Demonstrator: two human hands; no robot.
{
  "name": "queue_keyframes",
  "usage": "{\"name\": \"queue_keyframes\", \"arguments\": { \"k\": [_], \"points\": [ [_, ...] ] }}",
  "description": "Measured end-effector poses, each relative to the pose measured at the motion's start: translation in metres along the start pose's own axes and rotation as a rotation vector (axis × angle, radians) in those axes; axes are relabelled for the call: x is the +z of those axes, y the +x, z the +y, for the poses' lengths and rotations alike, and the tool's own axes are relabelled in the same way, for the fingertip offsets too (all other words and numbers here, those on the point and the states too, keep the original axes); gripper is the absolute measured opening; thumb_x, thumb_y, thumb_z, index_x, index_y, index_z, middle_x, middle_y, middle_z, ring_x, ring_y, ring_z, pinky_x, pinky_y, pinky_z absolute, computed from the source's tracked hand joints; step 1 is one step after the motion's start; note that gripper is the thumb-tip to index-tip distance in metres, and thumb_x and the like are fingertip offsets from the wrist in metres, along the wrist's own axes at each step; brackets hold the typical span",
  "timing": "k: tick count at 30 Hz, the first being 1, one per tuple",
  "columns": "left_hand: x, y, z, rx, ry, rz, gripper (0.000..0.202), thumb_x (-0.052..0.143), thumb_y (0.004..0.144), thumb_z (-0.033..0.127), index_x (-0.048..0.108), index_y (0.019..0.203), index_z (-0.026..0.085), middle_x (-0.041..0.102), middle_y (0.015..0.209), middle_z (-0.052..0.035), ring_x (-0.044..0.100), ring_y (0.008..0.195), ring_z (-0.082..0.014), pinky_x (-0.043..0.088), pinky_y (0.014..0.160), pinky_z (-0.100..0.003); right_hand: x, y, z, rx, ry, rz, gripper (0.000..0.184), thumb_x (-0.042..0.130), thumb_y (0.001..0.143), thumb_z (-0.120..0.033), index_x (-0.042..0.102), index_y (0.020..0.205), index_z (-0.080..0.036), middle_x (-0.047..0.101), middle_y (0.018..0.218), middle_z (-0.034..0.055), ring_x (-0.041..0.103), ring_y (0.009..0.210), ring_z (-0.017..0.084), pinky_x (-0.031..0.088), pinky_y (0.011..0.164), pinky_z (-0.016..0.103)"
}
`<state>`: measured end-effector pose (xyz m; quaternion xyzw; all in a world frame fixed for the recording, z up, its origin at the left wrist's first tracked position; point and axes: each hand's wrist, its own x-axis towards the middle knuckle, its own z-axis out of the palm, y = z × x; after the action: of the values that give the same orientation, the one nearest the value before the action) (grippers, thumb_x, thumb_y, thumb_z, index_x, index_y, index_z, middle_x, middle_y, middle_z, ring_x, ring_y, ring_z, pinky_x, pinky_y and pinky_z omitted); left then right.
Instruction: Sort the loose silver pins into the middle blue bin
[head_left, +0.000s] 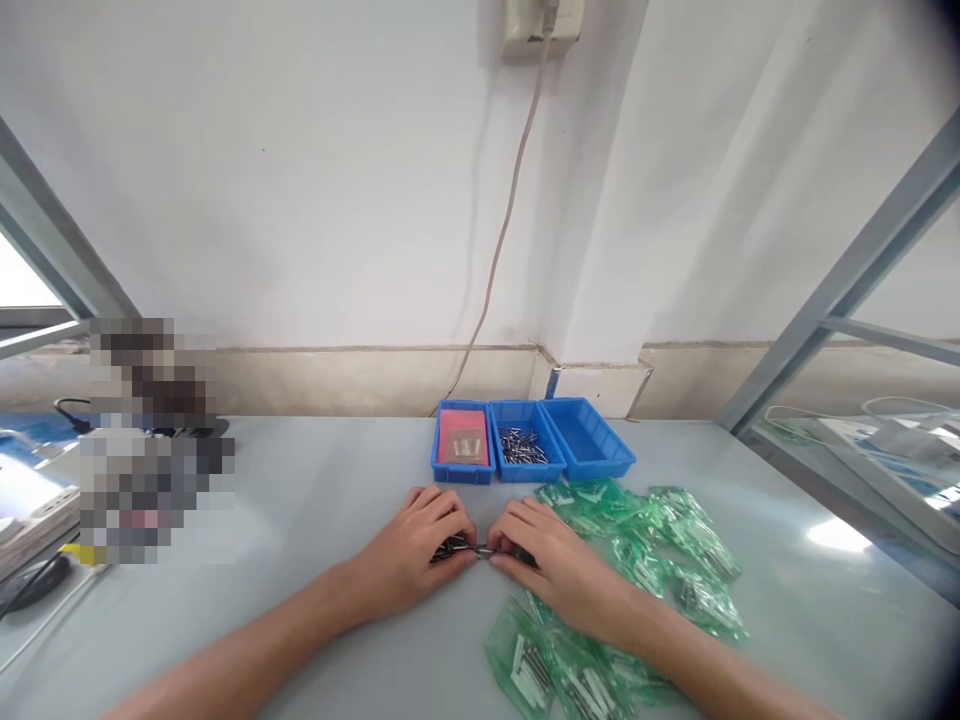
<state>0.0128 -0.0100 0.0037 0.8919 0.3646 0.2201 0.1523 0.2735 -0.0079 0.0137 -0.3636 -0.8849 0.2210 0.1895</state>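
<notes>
My left hand (416,552) rests on the grey table (315,500) with its fingers curled round a bunch of small dark metal pins (452,549). Right beside it, my right hand (546,560) is closed in a pinch on one pin (484,551), its tip meeting the left hand's bunch. Under and around my right wrist lie several green plastic bags (675,560) with pins inside. Three blue trays stand behind the hands: the left one (463,440) has a pink liner, the middle one (527,446) holds loose pins, the right one (589,440) looks bare.
A beige cable (510,210) hangs down the white wall to the table's back edge. Blurred items and a black cable (34,580) sit at the far left. A metal frame post (840,290) slants up at the right, with another bench beyond it.
</notes>
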Motion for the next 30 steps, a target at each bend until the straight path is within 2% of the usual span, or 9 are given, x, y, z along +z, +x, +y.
{"name": "queue_keyframes", "arguments": {
  "k": [5, 14, 17, 21, 27, 30],
  "points": [
    [-0.001, 0.000, 0.001, -0.005, -0.007, -0.007, 0.008, 0.069, 0.106, 0.027, 0.062, 0.107, 0.023, 0.064, 0.110, -0.0014, 0.054, 0.103, -0.0222, 0.040, 0.095, -0.037, 0.000, 0.000, 0.001, 0.005, -0.011, 0.000, 0.011, 0.059, 0.110, -0.018, 0.058, 0.101, -0.024, 0.064, 0.104, 0.0007, 0.059, 0.099, 0.023, 0.046, 0.093, 0.038],
    [-0.001, 0.000, 0.000, -0.006, -0.011, -0.008, 0.005, 0.067, 0.106, 0.023, 0.063, 0.108, 0.024, 0.063, 0.111, -0.0020, 0.054, 0.104, -0.0226, 0.041, 0.097, -0.038, -0.006, -0.001, -0.007, 0.074, 0.019, -0.008, 0.014, 0.046, 0.113, -0.020, 0.055, 0.103, -0.024, 0.063, 0.106, 0.0032, 0.057, 0.097, 0.024, 0.046, 0.089, 0.038],
    [-0.002, 0.000, 0.001, -0.007, -0.014, -0.016, 0.005, 0.067, 0.106, 0.022, 0.062, 0.108, 0.024, 0.063, 0.110, -0.0013, 0.054, 0.103, -0.0219, 0.041, 0.096, -0.037, -0.005, -0.001, -0.005, 0.114, 0.093, 0.029, 0.013, 0.048, 0.110, -0.019, 0.054, 0.100, -0.025, 0.063, 0.102, 0.0023, 0.057, 0.092, 0.022, 0.045, 0.083, 0.034],
    [-0.004, 0.001, 0.003, -0.015, -0.011, -0.017, 0.006, 0.066, 0.106, 0.020, 0.062, 0.107, 0.024, 0.063, 0.110, -0.0008, 0.054, 0.103, -0.0212, 0.041, 0.095, -0.036, -0.005, 0.001, -0.001, 0.206, 0.247, 0.072, 0.013, 0.054, 0.104, -0.018, 0.055, 0.093, -0.024, 0.064, 0.087, -0.0011, 0.055, 0.078, 0.018, 0.041, 0.069, 0.030],
    [-0.003, 0.001, 0.004, -0.006, 0.002, -0.007, 0.004, 0.064, 0.106, 0.020, 0.063, 0.106, 0.024, 0.063, 0.110, -0.0018, 0.055, 0.103, -0.0218, 0.042, 0.096, -0.037, -0.006, 0.004, 0.004, 0.222, 0.463, 0.234, 0.016, 0.060, 0.100, -0.022, 0.056, 0.085, -0.024, 0.069, 0.090, 0.0004, 0.060, 0.083, 0.019, 0.045, 0.074, 0.032],
    [-0.003, 0.001, 0.003, -0.007, -0.001, -0.015, 0.004, 0.063, 0.107, 0.020, 0.063, 0.106, 0.024, 0.063, 0.110, -0.0018, 0.054, 0.104, -0.0219, 0.042, 0.096, -0.037, -0.007, 0.005, 0.006, 0.238, 0.476, 0.293, 0.012, 0.066, 0.099, -0.027, 0.058, 0.090, -0.024, 0.066, 0.090, 0.0005, 0.059, 0.083, 0.019, 0.049, 0.076, 0.033]
  ]
}}
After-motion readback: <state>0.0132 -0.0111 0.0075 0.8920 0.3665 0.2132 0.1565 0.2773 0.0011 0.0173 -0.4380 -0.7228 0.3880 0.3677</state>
